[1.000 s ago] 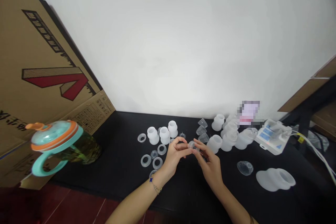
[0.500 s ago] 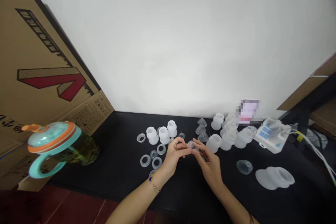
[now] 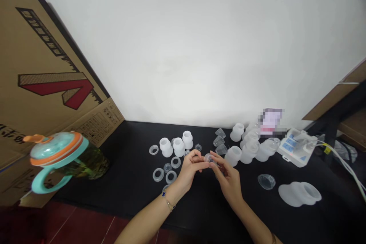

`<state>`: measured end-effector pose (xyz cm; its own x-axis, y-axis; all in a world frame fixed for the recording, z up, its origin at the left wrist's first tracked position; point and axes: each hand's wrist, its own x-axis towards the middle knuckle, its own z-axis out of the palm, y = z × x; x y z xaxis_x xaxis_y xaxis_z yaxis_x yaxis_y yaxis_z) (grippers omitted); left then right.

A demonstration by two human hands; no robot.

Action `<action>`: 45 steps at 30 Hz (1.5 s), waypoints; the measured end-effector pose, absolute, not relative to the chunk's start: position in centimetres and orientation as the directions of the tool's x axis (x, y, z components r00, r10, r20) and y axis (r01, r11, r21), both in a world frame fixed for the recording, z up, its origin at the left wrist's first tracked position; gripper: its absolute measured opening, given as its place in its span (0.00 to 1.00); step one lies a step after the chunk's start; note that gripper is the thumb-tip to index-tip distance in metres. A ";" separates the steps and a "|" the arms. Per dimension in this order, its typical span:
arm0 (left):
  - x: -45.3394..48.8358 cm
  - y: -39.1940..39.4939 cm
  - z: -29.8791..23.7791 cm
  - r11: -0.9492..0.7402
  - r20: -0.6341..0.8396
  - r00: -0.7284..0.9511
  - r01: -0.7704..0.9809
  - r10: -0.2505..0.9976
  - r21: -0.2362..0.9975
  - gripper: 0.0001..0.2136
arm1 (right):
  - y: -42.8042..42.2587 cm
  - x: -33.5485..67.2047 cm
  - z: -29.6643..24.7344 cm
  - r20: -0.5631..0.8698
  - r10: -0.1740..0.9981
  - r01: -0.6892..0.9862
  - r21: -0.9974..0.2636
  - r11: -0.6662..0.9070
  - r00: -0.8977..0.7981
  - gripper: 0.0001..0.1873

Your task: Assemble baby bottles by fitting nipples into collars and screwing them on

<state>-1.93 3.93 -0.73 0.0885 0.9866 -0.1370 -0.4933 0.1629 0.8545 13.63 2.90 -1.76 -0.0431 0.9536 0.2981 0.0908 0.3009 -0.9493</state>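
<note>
Both my hands meet over the black table [image 3: 134, 183], pinching one small clear plastic piece [image 3: 208, 158] between their fingertips. My left hand [image 3: 190, 170] grips it from the left, with a thin bracelet on its wrist. My right hand [image 3: 228, 181] grips it from the right. Just left of my hands lie several clear rings [image 3: 158, 174] and three white cup-like parts [image 3: 178, 146]. More white cup-like parts [image 3: 246, 146] and small clear cones [image 3: 219, 141] stand to the right.
A teal and orange lidded jug [image 3: 61, 158] stands at the left, in front of a leaning cardboard box [image 3: 42, 84]. A white device [image 3: 297, 146] with cables, a clear dome [image 3: 266, 181] and a large white silicone part [image 3: 300, 194] sit at the right.
</note>
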 end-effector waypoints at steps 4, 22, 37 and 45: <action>-2.0 4.0 -0.8 0.175 -0.149 0.092 -0.499 0.985 0.849 0.20 | 2.9 13.6 -1.8 0.293 0.955 0.083 -0.952 0.296 -0.044 0.13; -2.0 3.9 -0.4 0.186 -0.148 0.115 -0.508 0.982 0.841 0.21 | 2.8 13.6 -1.4 0.263 0.964 0.037 -0.964 0.265 -0.038 0.13; -2.1 3.8 -0.6 0.184 -0.141 0.122 -0.508 0.982 0.842 0.21 | 2.6 13.6 -0.7 0.250 0.967 0.009 -0.968 0.251 -0.043 0.13; -2.0 3.9 -0.6 0.186 -0.134 0.139 -0.501 0.981 0.845 0.22 | 2.6 13.6 -0.6 0.247 0.967 -0.017 -0.969 0.246 -0.064 0.12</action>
